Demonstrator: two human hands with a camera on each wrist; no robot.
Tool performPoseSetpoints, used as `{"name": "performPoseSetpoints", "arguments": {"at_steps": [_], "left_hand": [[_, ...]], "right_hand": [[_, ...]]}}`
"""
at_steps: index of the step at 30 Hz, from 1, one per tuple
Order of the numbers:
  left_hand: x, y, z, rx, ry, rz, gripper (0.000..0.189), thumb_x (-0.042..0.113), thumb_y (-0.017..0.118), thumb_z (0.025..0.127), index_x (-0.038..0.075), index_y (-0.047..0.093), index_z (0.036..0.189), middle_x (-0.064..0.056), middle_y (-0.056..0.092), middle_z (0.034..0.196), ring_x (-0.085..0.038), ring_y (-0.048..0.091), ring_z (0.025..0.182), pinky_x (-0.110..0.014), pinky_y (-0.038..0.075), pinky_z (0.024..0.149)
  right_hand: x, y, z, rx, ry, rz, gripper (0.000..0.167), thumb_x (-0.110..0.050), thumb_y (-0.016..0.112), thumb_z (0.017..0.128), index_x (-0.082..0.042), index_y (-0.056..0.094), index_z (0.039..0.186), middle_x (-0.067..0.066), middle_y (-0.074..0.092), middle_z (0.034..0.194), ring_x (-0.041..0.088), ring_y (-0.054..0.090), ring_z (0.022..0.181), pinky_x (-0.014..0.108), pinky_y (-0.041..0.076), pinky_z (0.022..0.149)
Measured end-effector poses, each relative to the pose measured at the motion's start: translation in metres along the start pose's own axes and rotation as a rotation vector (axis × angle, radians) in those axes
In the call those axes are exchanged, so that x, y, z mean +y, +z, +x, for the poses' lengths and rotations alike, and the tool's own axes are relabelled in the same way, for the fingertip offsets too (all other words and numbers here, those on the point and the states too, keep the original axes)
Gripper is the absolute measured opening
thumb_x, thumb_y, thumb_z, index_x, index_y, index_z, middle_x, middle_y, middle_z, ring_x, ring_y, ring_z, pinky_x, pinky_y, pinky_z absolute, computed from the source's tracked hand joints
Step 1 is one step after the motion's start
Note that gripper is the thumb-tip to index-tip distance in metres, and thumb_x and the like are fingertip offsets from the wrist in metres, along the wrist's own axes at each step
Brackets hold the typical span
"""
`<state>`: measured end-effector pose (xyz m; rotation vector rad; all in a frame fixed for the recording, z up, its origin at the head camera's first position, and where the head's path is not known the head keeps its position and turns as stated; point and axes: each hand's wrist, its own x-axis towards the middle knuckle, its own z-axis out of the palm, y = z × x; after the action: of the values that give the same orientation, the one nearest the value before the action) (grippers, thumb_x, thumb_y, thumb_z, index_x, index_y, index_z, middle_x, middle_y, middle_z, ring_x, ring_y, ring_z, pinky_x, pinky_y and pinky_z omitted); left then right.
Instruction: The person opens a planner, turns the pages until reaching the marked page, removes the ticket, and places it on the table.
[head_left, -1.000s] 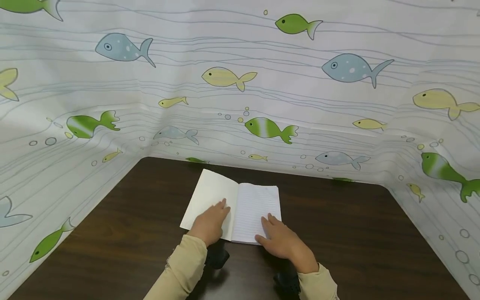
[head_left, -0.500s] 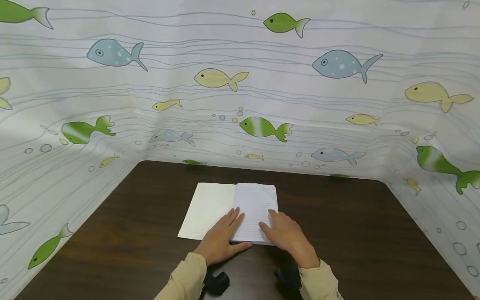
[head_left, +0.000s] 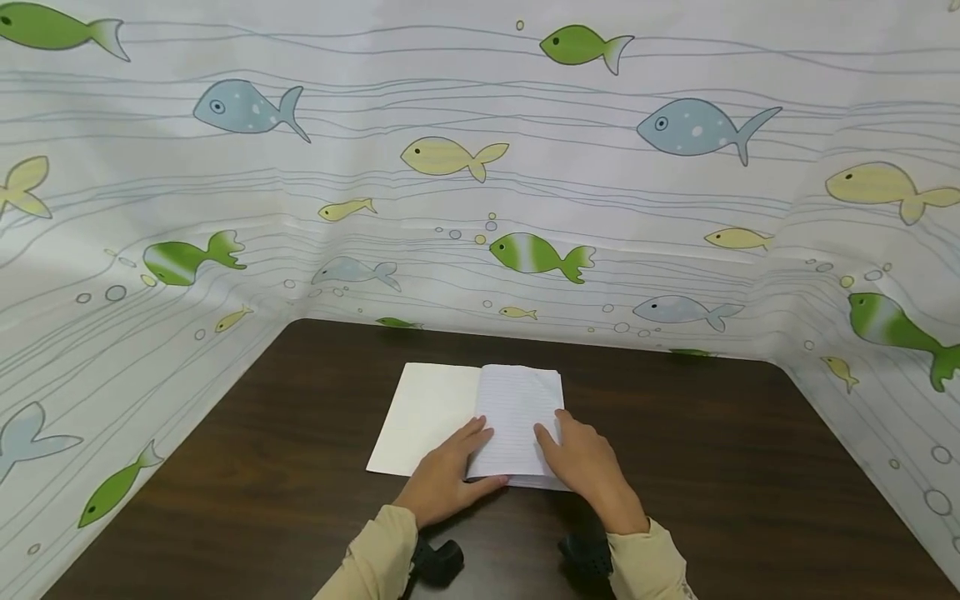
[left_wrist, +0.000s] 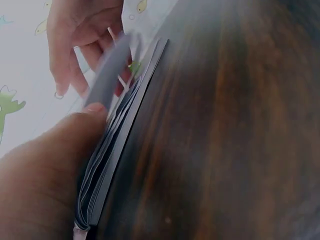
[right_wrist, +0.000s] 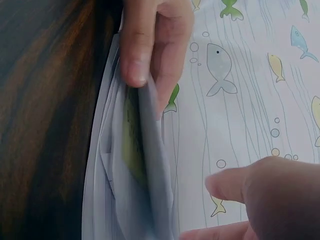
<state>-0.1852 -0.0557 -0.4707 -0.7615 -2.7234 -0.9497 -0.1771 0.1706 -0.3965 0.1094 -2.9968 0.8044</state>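
An open notebook (head_left: 517, 417) lies on the table, its blank left side white and its right page ruled. At its lower middle is my left hand (head_left: 446, 479), fingers stretched over the page and thumb at the bottom edge. In the right wrist view, the raised pages (right_wrist: 155, 160) pass between that thumb and the fingers, with a yellow patch (right_wrist: 131, 145) showing among them. My right hand (head_left: 588, 458) is at the notebook's right edge, thumb over the ruled page. The left wrist view shows the page stack (left_wrist: 120, 135) fanned slightly apart.
The dark wooden table (head_left: 262, 433) stretches around the notebook. A white curtain (head_left: 450, 92) printed with fish surrounds its back and sides. Black devices (head_left: 438, 562) sit under both wrists, below the cream sleeves (head_left: 378, 550).
My left hand has moved from the blank left side to the notebook's lower middle, and that side now lies flatter. The ruled pages have lifted at their bottom edge.
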Motion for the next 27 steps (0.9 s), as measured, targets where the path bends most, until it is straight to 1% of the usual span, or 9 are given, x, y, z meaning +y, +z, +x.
{"name": "performPoseSetpoints", "arguments": {"at_steps": [4, 6, 9, 12, 16, 20, 23, 25, 27], "left_hand": [[-0.001, -0.001, 0.001, 0.041, 0.044, -0.041, 0.061, 0.048, 0.078, 0.091, 0.008, 0.068, 0.136, -0.01, 0.057, 0.15, -0.026, 0.048, 0.144, -0.047, 0.044, 0.114], [-0.001, -0.002, 0.002, 0.057, 0.075, -0.081, 0.052, 0.042, 0.082, 0.089, 0.009, 0.073, 0.128, -0.008, 0.063, 0.143, -0.025, 0.052, 0.141, -0.046, 0.045, 0.113], [-0.001, -0.003, 0.004, 0.058, 0.106, -0.14, 0.043, 0.037, 0.085, 0.087, 0.01, 0.077, 0.12, -0.006, 0.068, 0.136, -0.022, 0.057, 0.137, -0.044, 0.047, 0.112], [-0.002, -0.004, 0.004, 0.049, 0.118, -0.17, 0.042, 0.035, 0.087, 0.086, 0.009, 0.077, 0.117, -0.006, 0.07, 0.133, -0.021, 0.059, 0.134, -0.043, 0.048, 0.11], [-0.003, -0.003, 0.005, 0.044, 0.113, -0.183, 0.042, 0.033, 0.088, 0.085, 0.007, 0.077, 0.116, -0.007, 0.07, 0.132, -0.021, 0.06, 0.133, -0.042, 0.048, 0.111], [-0.004, -0.003, 0.005, 0.035, 0.095, -0.192, 0.043, 0.033, 0.088, 0.084, 0.007, 0.077, 0.116, -0.006, 0.07, 0.133, -0.021, 0.06, 0.133, -0.043, 0.048, 0.111], [-0.004, -0.005, 0.004, 0.026, 0.085, -0.206, 0.044, 0.033, 0.087, 0.085, 0.007, 0.076, 0.118, -0.007, 0.069, 0.134, -0.022, 0.06, 0.133, -0.044, 0.048, 0.111], [-0.004, -0.005, 0.005, 0.025, 0.086, -0.211, 0.044, 0.033, 0.087, 0.085, 0.006, 0.076, 0.118, -0.007, 0.069, 0.134, -0.022, 0.06, 0.133, -0.045, 0.048, 0.111], [-0.005, -0.005, 0.005, 0.025, 0.093, -0.213, 0.044, 0.033, 0.087, 0.085, 0.005, 0.076, 0.118, -0.008, 0.069, 0.135, -0.023, 0.06, 0.133, -0.046, 0.048, 0.11]], "right_hand": [[0.003, 0.0, 0.001, 0.038, 0.003, 0.044, 0.05, -0.028, 0.049, 0.108, 0.012, 0.057, 0.137, 0.031, 0.065, 0.13, 0.045, 0.067, 0.112, 0.062, 0.054, 0.093], [0.006, 0.002, 0.003, 0.084, -0.003, 0.073, 0.044, -0.025, 0.049, 0.107, 0.01, 0.063, 0.132, 0.027, 0.07, 0.119, 0.04, 0.07, 0.101, 0.059, 0.057, 0.085], [0.011, 0.005, 0.007, 0.162, -0.002, 0.118, 0.037, -0.02, 0.058, 0.103, 0.008, 0.067, 0.126, 0.02, 0.075, 0.102, 0.03, 0.07, 0.083, 0.051, 0.057, 0.073], [0.015, 0.007, 0.01, 0.2, 0.006, 0.184, 0.038, -0.014, 0.067, 0.096, 0.009, 0.067, 0.127, 0.014, 0.076, 0.092, 0.022, 0.067, 0.075, 0.042, 0.056, 0.068], [0.021, 0.005, 0.011, 0.16, 0.021, 0.342, 0.045, -0.007, 0.071, 0.092, 0.009, 0.063, 0.133, 0.011, 0.076, 0.088, 0.019, 0.064, 0.072, 0.034, 0.053, 0.065], [0.026, 0.0, 0.011, 0.062, 0.065, 0.489, 0.055, -0.005, 0.072, 0.093, 0.008, 0.053, 0.143, 0.012, 0.076, 0.09, 0.021, 0.065, 0.078, 0.041, 0.056, 0.076], [0.031, -0.001, 0.012, 0.009, 0.106, 0.506, 0.059, -0.008, 0.073, 0.094, 0.007, 0.049, 0.146, 0.011, 0.076, 0.088, 0.023, 0.066, 0.083, 0.046, 0.053, 0.082], [0.034, 0.0, 0.014, -0.009, 0.131, 0.485, 0.058, -0.009, 0.074, 0.093, 0.006, 0.052, 0.144, 0.009, 0.076, 0.084, 0.022, 0.066, 0.08, 0.043, 0.052, 0.078], [0.037, 0.003, 0.015, -0.014, 0.148, 0.449, 0.055, -0.009, 0.076, 0.092, 0.005, 0.055, 0.141, 0.006, 0.073, 0.078, 0.02, 0.062, 0.074, 0.037, 0.048, 0.069]]}}
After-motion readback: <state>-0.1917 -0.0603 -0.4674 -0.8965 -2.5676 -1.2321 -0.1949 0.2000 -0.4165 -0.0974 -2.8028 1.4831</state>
